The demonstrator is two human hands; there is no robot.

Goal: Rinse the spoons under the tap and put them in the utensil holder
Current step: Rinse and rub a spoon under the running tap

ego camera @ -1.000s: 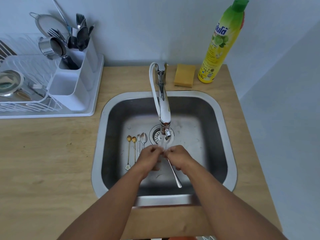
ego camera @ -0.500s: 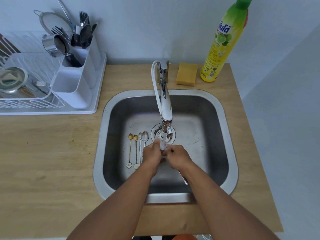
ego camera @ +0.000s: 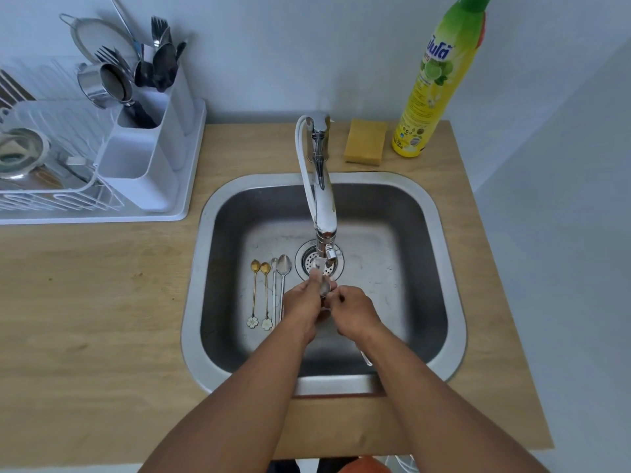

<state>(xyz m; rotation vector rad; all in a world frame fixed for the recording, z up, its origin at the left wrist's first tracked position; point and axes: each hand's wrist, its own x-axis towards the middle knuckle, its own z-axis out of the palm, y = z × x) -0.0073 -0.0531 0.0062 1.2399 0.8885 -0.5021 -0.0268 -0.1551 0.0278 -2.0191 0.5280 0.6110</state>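
Observation:
Water runs from the tap [ego camera: 323, 213] onto a silver spoon [ego camera: 324, 287] held over the sink [ego camera: 444, 274]. My right hand [ego camera: 355, 314] grips the spoon's handle, whose end pokes out below my wrist. My left hand [ego camera: 302, 302] pinches the spoon's bowl under the stream. Several more spoons [ego camera: 269, 291] lie side by side on the sink floor just left of my hands: two gold ones with flower ends and two silver ones. The white utensil holder [ego camera: 146, 165] stands at the back left with forks and spoons in its far compartment.
A white dish rack [ego camera: 51, 186] with a strainer and a steel cup sits left of the holder. A yellow sponge [ego camera: 364, 142] and a tall dish soap bottle [ego camera: 440, 76] stand behind the sink. The wooden counter [ego camera: 95, 302] surrounds the sink.
Both hands have moved with the spoon towards the drain, its bowl now under the stream. The handle end shows less below my right wrist.

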